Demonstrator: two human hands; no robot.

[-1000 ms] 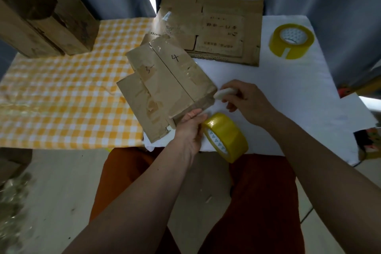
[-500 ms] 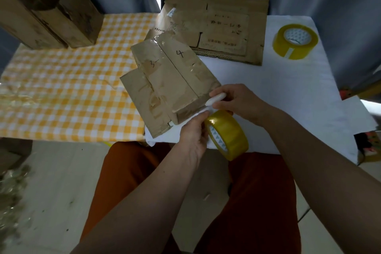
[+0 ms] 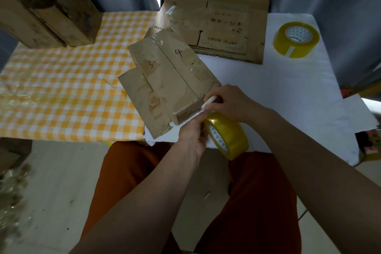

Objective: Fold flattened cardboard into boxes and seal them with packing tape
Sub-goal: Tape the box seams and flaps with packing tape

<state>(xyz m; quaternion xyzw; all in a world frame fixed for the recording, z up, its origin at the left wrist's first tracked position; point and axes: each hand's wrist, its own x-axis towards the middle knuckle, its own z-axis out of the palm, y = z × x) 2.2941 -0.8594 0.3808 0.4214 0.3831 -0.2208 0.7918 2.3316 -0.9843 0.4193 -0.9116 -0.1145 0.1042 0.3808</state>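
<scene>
Cutting or tearing the tape looks like the step in hand, judging by how both hands meet at the near end of the box.

Left to right:
- Finished boxes (image 3: 47,12) stacked at 10 o'clock on the checked cloth (image 3: 61,88).
- Folded box (image 3: 171,80), marked 3 and 4, lies tilted at centre, its near end overhanging the counter (image 3: 299,93) edge. Flat cardboard (image 3: 224,29) lies behind it at 12 o'clock.
- Left hand (image 3: 191,138): grip closed, fingertips pinching what appears to be the tape strip at the box's lower corner.
- Tape roll (image 3: 226,136) hangs just beside the left hand at 6 o'clock, off the counter edge, above the lap.
- Right hand (image 3: 231,103): grip clamped on a small white tool (image 3: 210,101), probably a cutter; blade not visible.
- Spare roll (image 3: 295,39) at 2 o'clock, well apart.

Risks, as judged:
1. The roll seems to hang only by the strip; once the strip is severed it could drop to the floor.
2. The tool works very near the left fingertips; a slip could nick them.
3. A slack strip could fold and stick to itself, spoiling the seal.
4. The overhanging box could tip off if pulled.
</scene>
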